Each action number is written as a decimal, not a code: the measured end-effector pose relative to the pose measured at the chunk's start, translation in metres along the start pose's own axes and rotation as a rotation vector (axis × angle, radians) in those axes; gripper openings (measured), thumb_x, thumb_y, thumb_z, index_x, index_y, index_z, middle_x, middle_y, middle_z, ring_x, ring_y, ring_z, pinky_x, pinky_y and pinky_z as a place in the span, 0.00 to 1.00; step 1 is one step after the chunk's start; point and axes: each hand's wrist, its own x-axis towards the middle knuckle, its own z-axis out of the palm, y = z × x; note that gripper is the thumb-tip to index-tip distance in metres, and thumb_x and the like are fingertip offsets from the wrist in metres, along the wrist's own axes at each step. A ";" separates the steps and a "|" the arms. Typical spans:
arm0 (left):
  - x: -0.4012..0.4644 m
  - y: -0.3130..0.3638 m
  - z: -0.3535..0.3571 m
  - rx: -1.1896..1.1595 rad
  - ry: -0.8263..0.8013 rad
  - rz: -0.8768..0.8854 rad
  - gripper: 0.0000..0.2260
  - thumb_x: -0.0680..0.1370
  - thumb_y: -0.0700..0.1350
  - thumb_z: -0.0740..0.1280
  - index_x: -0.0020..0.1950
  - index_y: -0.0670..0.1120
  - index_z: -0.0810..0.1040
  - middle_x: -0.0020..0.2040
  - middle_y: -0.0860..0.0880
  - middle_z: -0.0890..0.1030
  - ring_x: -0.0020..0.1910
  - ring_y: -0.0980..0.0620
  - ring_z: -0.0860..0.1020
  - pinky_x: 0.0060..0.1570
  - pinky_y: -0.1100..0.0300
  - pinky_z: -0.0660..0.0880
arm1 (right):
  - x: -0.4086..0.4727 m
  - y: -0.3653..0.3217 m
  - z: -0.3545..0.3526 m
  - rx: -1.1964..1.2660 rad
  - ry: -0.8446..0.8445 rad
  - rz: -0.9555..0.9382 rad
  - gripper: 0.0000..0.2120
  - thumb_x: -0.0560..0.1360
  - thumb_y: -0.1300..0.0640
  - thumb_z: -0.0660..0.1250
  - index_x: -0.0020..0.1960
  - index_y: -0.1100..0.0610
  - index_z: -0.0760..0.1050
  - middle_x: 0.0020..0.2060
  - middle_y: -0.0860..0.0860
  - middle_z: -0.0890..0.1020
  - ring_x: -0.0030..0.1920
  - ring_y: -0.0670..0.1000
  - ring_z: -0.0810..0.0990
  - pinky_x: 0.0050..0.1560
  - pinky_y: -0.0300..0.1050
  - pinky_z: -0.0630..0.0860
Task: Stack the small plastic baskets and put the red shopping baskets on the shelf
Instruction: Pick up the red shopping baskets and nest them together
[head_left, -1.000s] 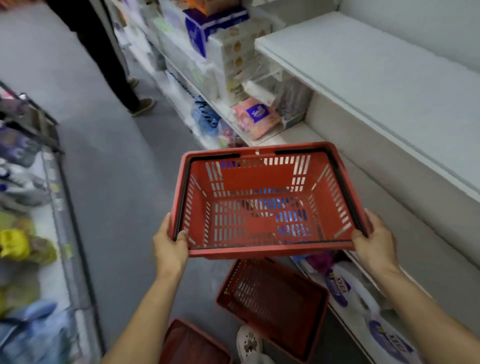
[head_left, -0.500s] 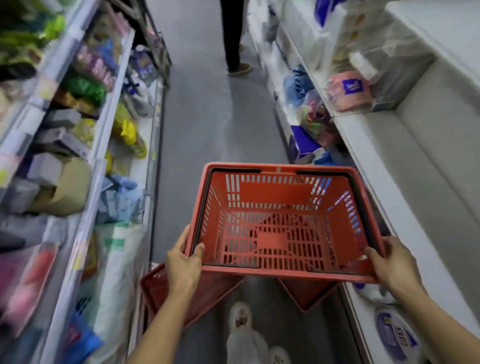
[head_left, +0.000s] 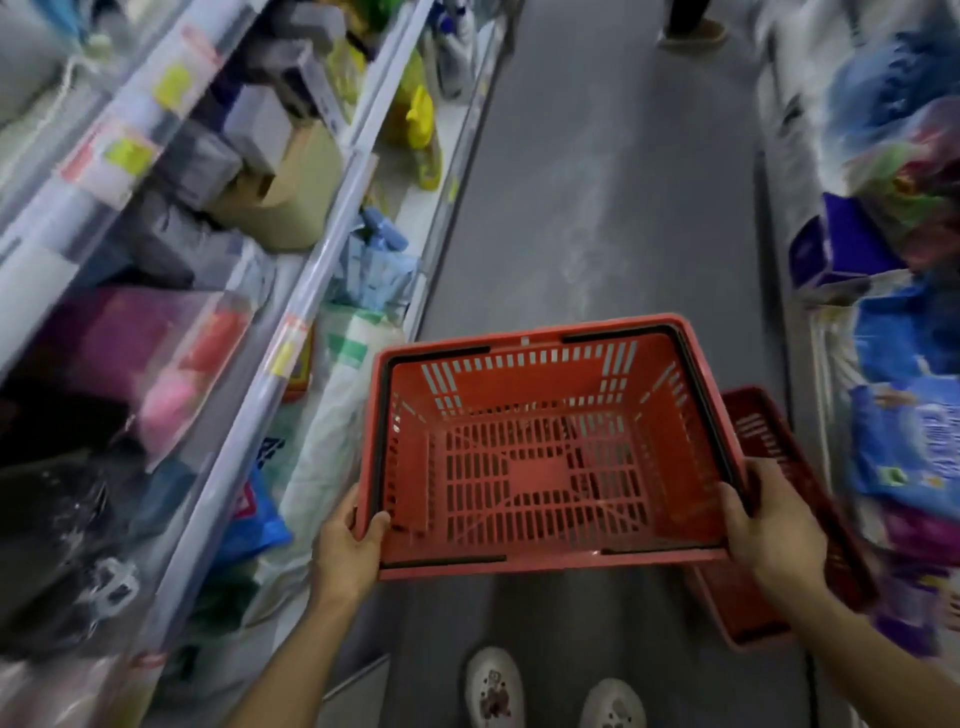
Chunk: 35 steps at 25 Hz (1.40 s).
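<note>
Head view: red shopping basket (head_left: 545, 447) held up in mid-air over the aisle floor (head_left: 597, 208), open side up, nothing inside, black handles folded down along the rim. Left hand (head_left: 348, 551) grips the near-left corner, thumb hooked over the rim into the basket, fingers under the edge. Right hand (head_left: 774, 530) grips the near-right corner the same way, thumb on the rim. Basket roughly level, slightly tilted toward the camera.

Second red basket (head_left: 789, 519) sits lower, to the right and partly behind the right hand, tilted, down by the right-hand shelving; whether it touches the floor, can't tell. Two white shoes (head_left: 493, 686) visible below the held basket, on the floor.

Left shelves (head_left: 291, 322) carry packaged goods: grey boxes, a tan carton (head_left: 291, 192), yellow packs (head_left: 418, 119), blue bags. Right shelves (head_left: 883, 260) hold blue and purple wrapped packs, heavily blurred. Another person's shoe (head_left: 693, 34) at the far end of the aisle.
</note>
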 end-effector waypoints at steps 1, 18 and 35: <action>0.008 -0.022 -0.003 -0.024 -0.014 -0.029 0.20 0.76 0.33 0.68 0.67 0.44 0.76 0.55 0.47 0.83 0.55 0.47 0.82 0.61 0.45 0.76 | 0.001 0.001 0.026 0.008 -0.013 -0.026 0.12 0.75 0.55 0.66 0.57 0.56 0.71 0.47 0.60 0.82 0.47 0.64 0.80 0.40 0.50 0.68; 0.077 -0.211 0.047 -0.160 0.027 -0.164 0.28 0.75 0.34 0.70 0.74 0.44 0.69 0.68 0.44 0.77 0.67 0.48 0.75 0.69 0.46 0.70 | 0.064 0.039 0.231 -0.088 -0.191 -0.079 0.23 0.75 0.56 0.67 0.68 0.57 0.68 0.59 0.62 0.80 0.57 0.65 0.78 0.54 0.56 0.74; 0.003 -0.038 0.226 0.221 -0.547 0.239 0.14 0.78 0.46 0.68 0.63 0.47 0.78 0.57 0.51 0.83 0.56 0.56 0.80 0.64 0.52 0.74 | -0.018 0.116 0.148 0.142 -0.004 0.000 0.20 0.76 0.58 0.65 0.68 0.57 0.71 0.63 0.53 0.76 0.63 0.54 0.75 0.61 0.47 0.70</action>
